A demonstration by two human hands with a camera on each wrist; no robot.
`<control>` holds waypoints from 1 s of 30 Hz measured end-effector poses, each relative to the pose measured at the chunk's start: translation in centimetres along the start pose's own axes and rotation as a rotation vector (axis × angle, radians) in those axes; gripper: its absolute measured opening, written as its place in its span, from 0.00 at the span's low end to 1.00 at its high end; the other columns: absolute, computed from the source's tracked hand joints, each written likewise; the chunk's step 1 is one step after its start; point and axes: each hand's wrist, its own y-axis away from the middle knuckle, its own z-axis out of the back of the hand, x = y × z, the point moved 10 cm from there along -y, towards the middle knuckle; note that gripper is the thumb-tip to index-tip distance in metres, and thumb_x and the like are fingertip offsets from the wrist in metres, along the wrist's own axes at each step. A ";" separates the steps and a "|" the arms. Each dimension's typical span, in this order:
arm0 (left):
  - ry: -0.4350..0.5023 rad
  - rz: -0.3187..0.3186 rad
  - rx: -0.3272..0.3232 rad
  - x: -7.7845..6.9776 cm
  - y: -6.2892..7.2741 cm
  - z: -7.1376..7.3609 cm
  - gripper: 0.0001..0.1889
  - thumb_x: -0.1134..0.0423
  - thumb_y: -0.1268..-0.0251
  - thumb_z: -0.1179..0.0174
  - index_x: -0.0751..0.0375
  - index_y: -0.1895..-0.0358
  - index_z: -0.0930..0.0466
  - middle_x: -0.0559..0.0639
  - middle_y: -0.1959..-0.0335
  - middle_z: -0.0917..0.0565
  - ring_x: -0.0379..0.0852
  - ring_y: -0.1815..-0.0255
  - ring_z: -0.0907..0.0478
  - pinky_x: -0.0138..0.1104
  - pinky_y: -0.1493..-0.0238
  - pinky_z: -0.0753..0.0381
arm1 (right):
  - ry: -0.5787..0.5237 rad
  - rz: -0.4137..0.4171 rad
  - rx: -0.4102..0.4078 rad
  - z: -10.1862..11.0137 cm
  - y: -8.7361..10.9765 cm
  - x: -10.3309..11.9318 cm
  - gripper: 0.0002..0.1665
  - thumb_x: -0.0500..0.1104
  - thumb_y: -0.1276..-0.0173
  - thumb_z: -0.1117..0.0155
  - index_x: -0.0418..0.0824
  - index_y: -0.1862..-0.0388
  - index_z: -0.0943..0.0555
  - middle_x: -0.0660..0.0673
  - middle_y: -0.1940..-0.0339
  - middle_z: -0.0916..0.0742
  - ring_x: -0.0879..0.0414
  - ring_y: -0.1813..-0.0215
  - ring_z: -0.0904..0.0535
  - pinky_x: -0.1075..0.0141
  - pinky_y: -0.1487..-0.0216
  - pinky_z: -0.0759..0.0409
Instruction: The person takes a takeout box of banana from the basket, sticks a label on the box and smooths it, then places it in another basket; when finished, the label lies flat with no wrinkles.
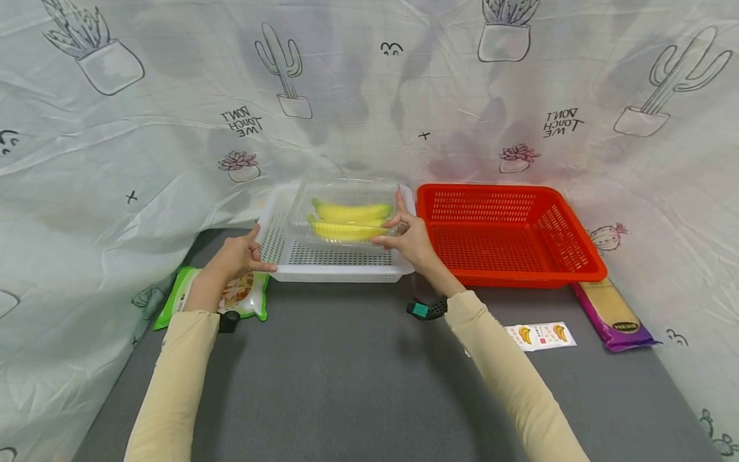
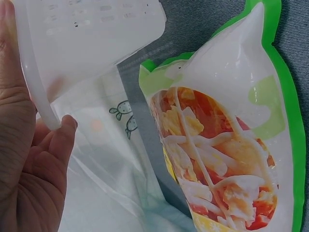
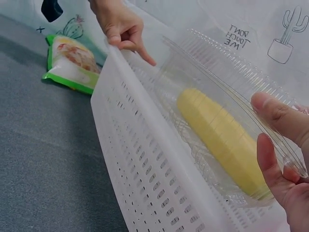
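My left hand point(image 1: 235, 256) grips the left rim of a white perforated plastic basket point(image 1: 337, 276); in the left wrist view, the rim passes between its fingers. My right hand point(image 1: 412, 239) holds the right end of a clear plastic clamshell box point(image 1: 352, 187), thumb and fingers at its edge. Inside the box lie yellow bananas point(image 1: 346, 231), their ends greenish. The box overlaps the basket's interior in the head view. In the right wrist view, its lower part sits within the basket's walls.
A red basket point(image 1: 510, 279) stands right of the white one. A white-and-green food bag point(image 1: 254, 298) lies near my left wrist. A purple-and-yellow packet point(image 1: 618, 314) and a white strip with banana pictures point(image 1: 545, 335) lie at right. A patterned curtain point(image 1: 358, 83) hangs behind.
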 end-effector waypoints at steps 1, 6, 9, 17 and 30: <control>0.000 0.000 0.000 0.0 0.0 0.0 0.23 0.48 0.57 0.25 0.60 0.81 0.29 0.62 0.25 0.52 0.52 0.68 0.31 0.46 0.51 0.34 | -0.001 -0.002 0.005 0.0 0.1 0.0 0.19 0.22 0.49 0.29 0.13 0.63 0.28 0.41 0.21 0.52 0.51 0.81 0.20 0.71 0.74 0.21; -0.015 -0.017 -0.006 -0.1 -0.1 0.0 0.23 0.48 0.56 0.26 0.60 0.82 0.29 0.63 0.26 0.50 0.50 0.73 0.33 0.46 0.52 0.33 | 0.000 -0.021 0.007 0.3 0.1 -0.9 0.19 0.23 0.49 0.29 0.13 0.63 0.27 0.45 0.21 0.52 0.58 0.82 0.22 0.72 0.76 0.23; -0.016 -0.017 -0.006 -0.1 -0.1 0.0 0.23 0.48 0.57 0.25 0.59 0.82 0.30 0.63 0.26 0.50 0.51 0.71 0.32 0.47 0.51 0.34 | 0.008 -0.028 -0.003 0.6 0.0 -1.7 0.19 0.25 0.49 0.27 0.16 0.63 0.26 0.48 0.21 0.50 0.59 0.82 0.22 0.75 0.79 0.29; -0.002 0.003 -0.010 0.2 -0.2 -0.1 0.23 0.49 0.57 0.25 0.60 0.81 0.29 0.62 0.25 0.51 0.51 0.71 0.34 0.47 0.51 0.34 | 0.031 -0.042 -0.032 0.8 0.7 -1.5 0.17 0.27 0.49 0.26 0.20 0.65 0.25 0.49 0.22 0.45 0.61 0.81 0.21 0.74 0.74 0.24; -0.001 -0.008 -0.013 0.2 -0.3 0.0 0.24 0.48 0.56 0.25 0.61 0.78 0.30 0.64 0.27 0.44 0.56 0.60 0.30 0.49 0.47 0.34 | 0.062 -0.029 0.008 1.0 1.9 -0.8 0.20 0.28 0.48 0.27 0.19 0.63 0.27 0.50 0.22 0.44 0.59 0.80 0.20 0.69 0.75 0.23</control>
